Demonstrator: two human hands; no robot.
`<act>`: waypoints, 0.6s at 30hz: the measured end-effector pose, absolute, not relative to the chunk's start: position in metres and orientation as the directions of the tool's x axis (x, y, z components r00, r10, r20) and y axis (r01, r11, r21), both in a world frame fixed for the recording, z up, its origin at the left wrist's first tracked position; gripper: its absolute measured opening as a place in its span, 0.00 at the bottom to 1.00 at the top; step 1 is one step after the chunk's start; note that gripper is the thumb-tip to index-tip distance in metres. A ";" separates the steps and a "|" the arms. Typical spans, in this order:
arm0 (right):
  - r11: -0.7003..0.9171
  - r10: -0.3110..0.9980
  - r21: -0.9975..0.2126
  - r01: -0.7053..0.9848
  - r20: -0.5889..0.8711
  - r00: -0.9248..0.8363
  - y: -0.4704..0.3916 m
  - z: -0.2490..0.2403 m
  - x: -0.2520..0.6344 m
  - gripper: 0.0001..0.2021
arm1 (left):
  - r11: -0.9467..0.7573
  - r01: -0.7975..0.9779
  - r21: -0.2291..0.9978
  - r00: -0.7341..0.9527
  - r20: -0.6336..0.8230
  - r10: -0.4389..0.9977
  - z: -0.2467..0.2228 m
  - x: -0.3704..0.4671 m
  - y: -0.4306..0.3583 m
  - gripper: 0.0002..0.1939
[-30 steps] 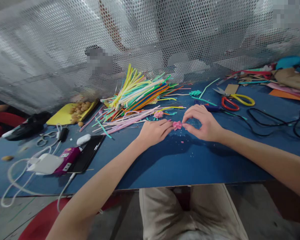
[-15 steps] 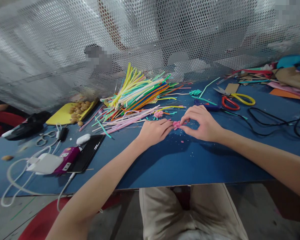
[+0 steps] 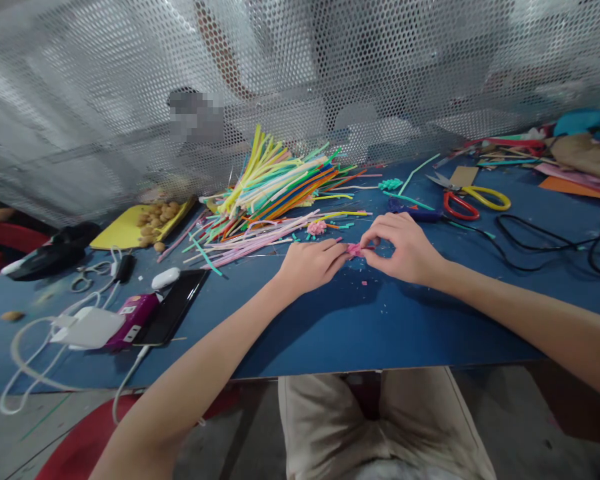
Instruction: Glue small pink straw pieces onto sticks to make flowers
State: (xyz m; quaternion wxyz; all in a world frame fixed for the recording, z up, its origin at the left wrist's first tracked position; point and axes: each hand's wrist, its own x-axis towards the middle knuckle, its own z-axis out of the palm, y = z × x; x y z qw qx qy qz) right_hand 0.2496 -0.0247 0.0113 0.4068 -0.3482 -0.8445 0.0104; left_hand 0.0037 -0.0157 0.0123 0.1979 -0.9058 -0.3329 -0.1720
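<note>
A small pink piece (image 3: 354, 249) is held between my two hands above the blue table (image 3: 400, 327). My left hand (image 3: 313, 263) is closed on its left end, fingers pressed together. From the right, my right hand (image 3: 400, 248) pinches the same piece between thumb and index finger. Just behind my left fingers lies a pink fluffy cluster (image 3: 317, 228). Long pink and lilac stems (image 3: 265, 241) lie to the left of it, and a big multicoloured bundle of stems (image 3: 280, 183) is further back. Small pink and green clippings are scattered around my hands.
Scissors with red and yellow handles (image 3: 473, 199), a dark blue tool (image 3: 415, 212) and a black cable (image 3: 540, 250) lie to the right. At left are a black phone (image 3: 173, 307), a purple power block (image 3: 133, 320), white cables and a yellow tray (image 3: 115, 227). A perforated metal screen (image 3: 280, 73) stands behind.
The fingertips of my right hand have closed in slightly on the pink piece, which shows less between my hands. My left hand has hardly moved.
</note>
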 end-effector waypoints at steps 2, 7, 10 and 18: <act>0.755 0.600 -0.307 0.579 0.679 -0.423 -0.025 0.011 0.249 0.02 | -0.699 0.674 -0.240 0.716 0.445 0.538 0.013 0.005 -0.016 0.19; 0.757 0.598 -0.299 0.582 0.675 -0.431 -0.026 0.012 0.248 0.03 | -0.703 0.676 -0.221 0.713 0.438 0.548 0.013 0.005 -0.017 0.20; 0.756 0.608 -0.323 0.570 0.669 -0.428 -0.027 0.014 0.249 0.03 | -0.700 0.684 -0.206 0.705 0.434 0.561 0.012 0.005 -0.015 0.21; 0.655 0.751 -0.622 0.429 0.598 -0.279 -0.020 0.013 0.253 0.04 | -0.667 0.719 -0.196 0.668 0.460 0.585 0.009 0.003 -0.012 0.20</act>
